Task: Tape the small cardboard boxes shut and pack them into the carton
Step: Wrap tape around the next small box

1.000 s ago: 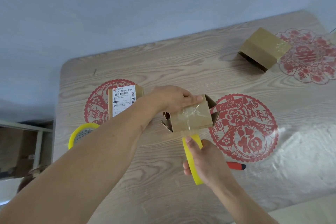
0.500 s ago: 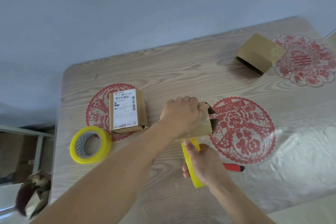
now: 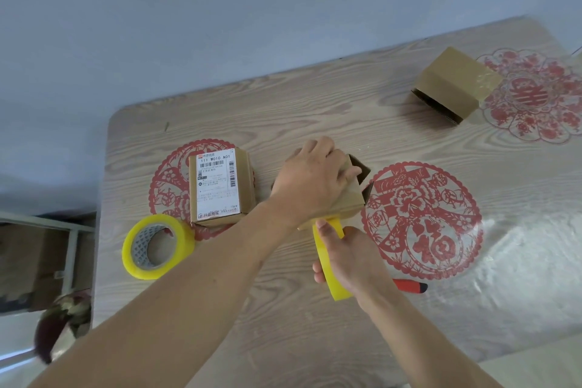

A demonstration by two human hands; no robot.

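My left hand [image 3: 310, 179] lies palm-down, fingers spread across the small box [image 3: 348, 198]; nearer me, my right hand [image 3: 349, 257] grips the yellow tape roll [image 3: 330, 255].

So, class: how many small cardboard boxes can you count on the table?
3. The labelled box stands at the left beside a tape roll, the middle box sits under the left hand, and the far box lies at the back right. Others may be out of view.

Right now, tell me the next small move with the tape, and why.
Probably press the strip flat along the box top. The left hand steadies the box, the right hand grips the tape roll against its near edge, and its right-end flaps are open.
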